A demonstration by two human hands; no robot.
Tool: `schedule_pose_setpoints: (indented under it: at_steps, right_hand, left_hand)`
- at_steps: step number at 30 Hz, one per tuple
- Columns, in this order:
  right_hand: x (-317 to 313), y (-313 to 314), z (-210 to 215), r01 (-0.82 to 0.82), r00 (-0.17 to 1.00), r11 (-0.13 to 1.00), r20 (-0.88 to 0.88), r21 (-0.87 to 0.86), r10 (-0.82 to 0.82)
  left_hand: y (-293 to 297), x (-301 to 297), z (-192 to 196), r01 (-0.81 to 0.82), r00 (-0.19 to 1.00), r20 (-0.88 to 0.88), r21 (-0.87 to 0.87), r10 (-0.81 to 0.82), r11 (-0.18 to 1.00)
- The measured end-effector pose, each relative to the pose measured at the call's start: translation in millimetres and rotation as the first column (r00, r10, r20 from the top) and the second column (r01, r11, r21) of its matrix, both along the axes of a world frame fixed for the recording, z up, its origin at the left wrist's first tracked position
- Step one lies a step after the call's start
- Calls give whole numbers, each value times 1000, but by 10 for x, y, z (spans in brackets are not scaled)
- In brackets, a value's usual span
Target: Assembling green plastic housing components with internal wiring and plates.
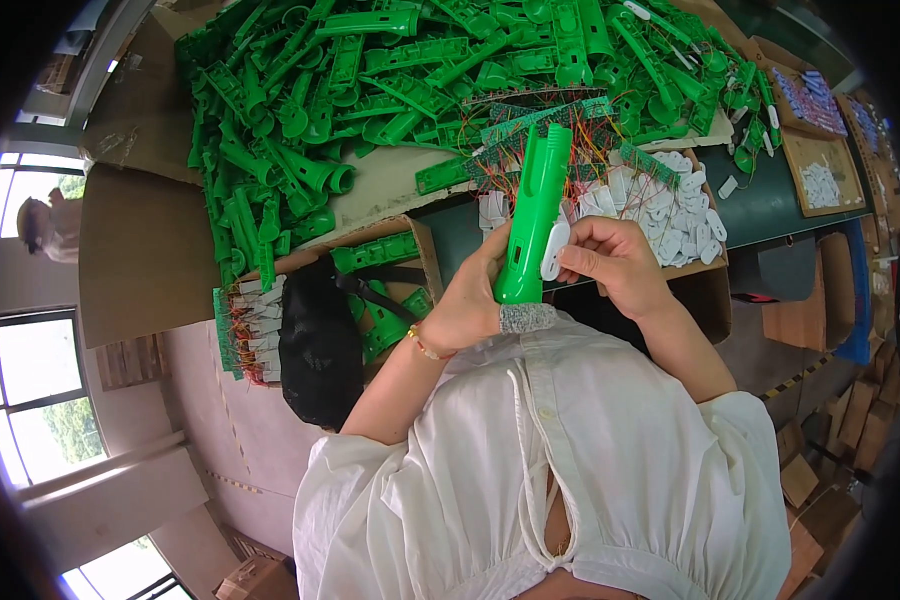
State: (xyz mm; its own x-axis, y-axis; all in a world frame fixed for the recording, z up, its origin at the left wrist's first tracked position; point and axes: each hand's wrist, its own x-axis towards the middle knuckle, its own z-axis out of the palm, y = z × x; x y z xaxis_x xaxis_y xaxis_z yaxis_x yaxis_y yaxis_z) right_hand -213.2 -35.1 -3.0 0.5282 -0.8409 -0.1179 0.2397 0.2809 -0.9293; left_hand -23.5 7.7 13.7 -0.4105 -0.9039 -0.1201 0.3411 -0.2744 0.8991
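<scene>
My left hand (462,305) is wrapped round a green plastic tube-shaped housing (536,220), held upright in front of my chest. The housing has a ribbed upper end, a long open slot and a small square hole near its lower part. Between my right hand's (618,268) thumb and fingers is a small white oval plastic piece (553,252), held against the housing's right side. A speckled grey fabric band (527,318) shows at the housing's lower end, beside my left palm. Whether the white piece is fixed to the housing cannot be seen.
Green housing parts (390,75) are heaped across the bench. Behind my hands lie green circuit boards with coloured wires (545,120) and a box of white pieces (675,235). At left, a black bag (320,340) hangs beside a cardboard box (425,255). A wooden tray (825,170) sits far right.
</scene>
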Motion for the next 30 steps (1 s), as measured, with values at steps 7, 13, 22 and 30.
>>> schedule_pose_setpoints:
  at_steps: [7,13,22,30]
  right_hand:
    - [0,41,86,-3,1000,999,27,35,2]
    - [4,77,109,12,1000,999,19,47,-13]
    - [-2,103,105,-3,1000,999,21,37,2]
    - [25,136,6,-18,993,1000,116,-17,19]
  left_hand:
    - [1,23,-71,50,997,55,-19,-48,999]
    - [-1,9,-82,64,996,64,-23,-63,998]
    - [38,-10,-76,83,988,135,-78,-72,993]
    - [64,-127,-28,-101,973,186,-171,133,980]
